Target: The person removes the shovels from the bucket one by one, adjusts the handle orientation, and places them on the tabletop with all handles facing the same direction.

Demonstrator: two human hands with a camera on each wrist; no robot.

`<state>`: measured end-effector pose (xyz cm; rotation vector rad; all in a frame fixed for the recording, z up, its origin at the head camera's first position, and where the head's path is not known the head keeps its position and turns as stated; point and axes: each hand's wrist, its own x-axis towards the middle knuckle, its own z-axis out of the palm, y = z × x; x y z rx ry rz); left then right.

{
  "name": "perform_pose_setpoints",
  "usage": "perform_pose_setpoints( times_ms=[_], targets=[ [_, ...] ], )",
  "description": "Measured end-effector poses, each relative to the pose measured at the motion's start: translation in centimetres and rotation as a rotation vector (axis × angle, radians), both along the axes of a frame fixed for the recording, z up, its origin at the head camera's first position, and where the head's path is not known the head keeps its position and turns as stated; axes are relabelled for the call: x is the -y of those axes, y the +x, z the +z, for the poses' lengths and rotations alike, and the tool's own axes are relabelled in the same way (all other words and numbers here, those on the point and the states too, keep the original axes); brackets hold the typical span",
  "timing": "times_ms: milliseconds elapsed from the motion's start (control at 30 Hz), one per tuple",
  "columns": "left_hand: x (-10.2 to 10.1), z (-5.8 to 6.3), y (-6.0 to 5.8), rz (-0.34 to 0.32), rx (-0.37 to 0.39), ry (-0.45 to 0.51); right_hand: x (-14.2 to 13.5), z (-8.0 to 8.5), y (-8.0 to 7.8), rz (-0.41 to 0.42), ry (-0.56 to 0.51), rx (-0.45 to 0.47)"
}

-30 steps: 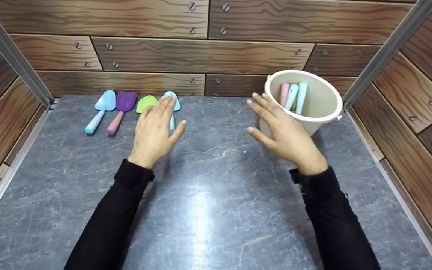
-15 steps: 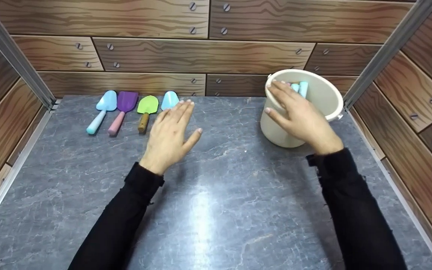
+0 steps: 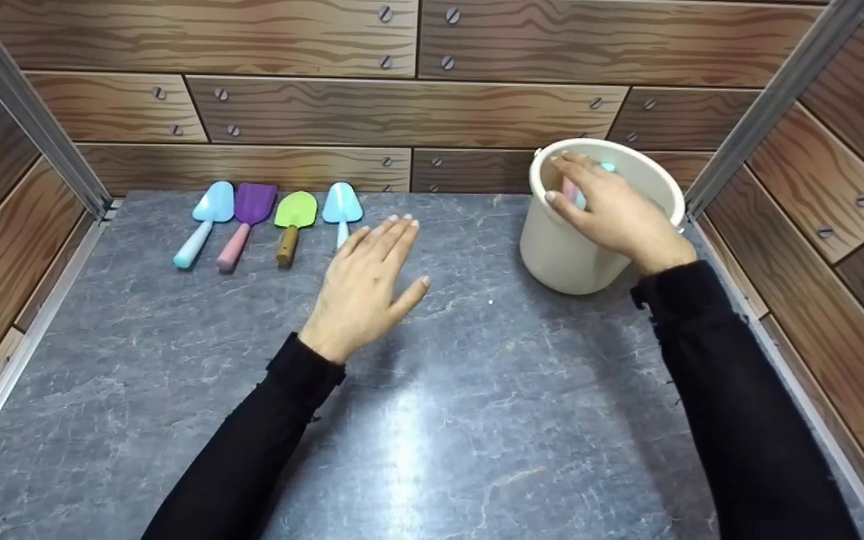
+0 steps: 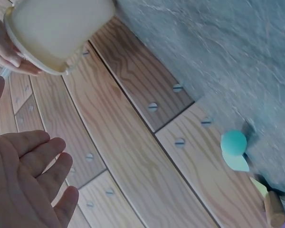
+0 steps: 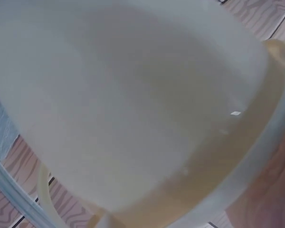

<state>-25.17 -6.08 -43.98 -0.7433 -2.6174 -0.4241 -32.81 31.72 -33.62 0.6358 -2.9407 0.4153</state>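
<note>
Your right grip [image 3: 616, 210] has moved farther over handles [image 3: 568, 189] standing in the bucket [image 3: 563, 259], fingers parted; left grip [image 3: 361, 292], straight-fingered, left of it.

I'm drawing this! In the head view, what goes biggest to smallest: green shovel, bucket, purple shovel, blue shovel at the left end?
1. Bucket
2. Purple shovel and left-end blue shovel: too alike to rank
3. Green shovel, a bit shorter

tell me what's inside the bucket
Inside the cream bucket, part of a pink handle and some light blue handle parts show. The right hand, over the opening, covers some of the contents; the near wall hides whatever lies at the bottom.
</note>
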Motion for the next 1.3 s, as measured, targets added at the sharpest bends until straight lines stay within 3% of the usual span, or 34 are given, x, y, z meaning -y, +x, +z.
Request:
perform_pose_setpoints(
  times_ms=[367, 733, 1000, 1300],
  targets=[
    [-1.5, -0.4, 1.2, -0.059, -0.036, -0.016, -1.7, 0.7, -2.3, -0.047, 0.085, 0.084],
    [-2.4, -0.8, 1.9, -0.119, -0.002, -0.091, -2.6, 1.3, -3.7, -0.080, 0.210, 0.231],
    [-2.9, -1.1, 2.4, -0.198, 0.070, -0.070, -4.1, 0.1, -6.2, -0.001, 0.200, 0.187],
    [-3.0, -1.3, 2.3, -0.224, 0.097, -0.077, -3.4, 1.7, -5.0, -0.004, 0.175, 0.213]
  ],
)
